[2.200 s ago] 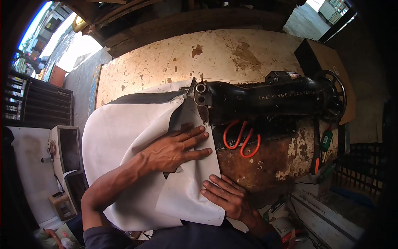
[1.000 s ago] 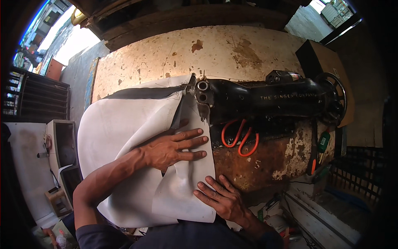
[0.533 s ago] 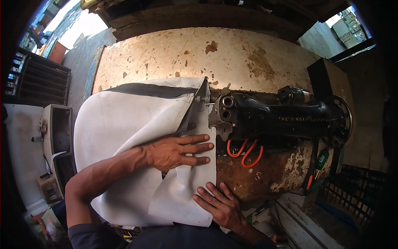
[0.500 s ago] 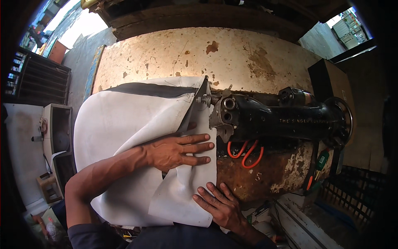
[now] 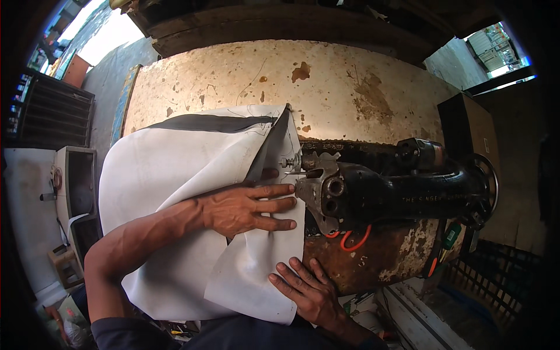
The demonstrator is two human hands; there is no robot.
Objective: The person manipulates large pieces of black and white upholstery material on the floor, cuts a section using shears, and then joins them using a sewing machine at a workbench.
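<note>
A large white leather-like sheet (image 5: 163,157) lies folded over itself at the left of a black sewing machine (image 5: 402,189), a dark strip (image 5: 210,123) running along its far edge. My left hand (image 5: 242,210) rests palm down on it, fingers spread toward the machine's needle end; its thumb is partly under the raised fold. Near the sheet's close right corner, my right hand (image 5: 309,291) lies flat, fingertips on the white material. Both hands are open. The machine's head hides where the needle meets the sheet.
Orange-red looped handles (image 5: 357,239) show under the machine's arm. A green-handled tool (image 5: 451,234) lies at the right. A cardboard box (image 5: 471,128) stands behind the handwheel (image 5: 487,184). The worn tabletop (image 5: 233,70) stretches beyond the sheet, and a small cabinet (image 5: 76,186) is at left.
The machine's head appears lower in the picture and slightly to the right, covering more of the orange-red handles. Both hands and the sheet are nearly where they were.
</note>
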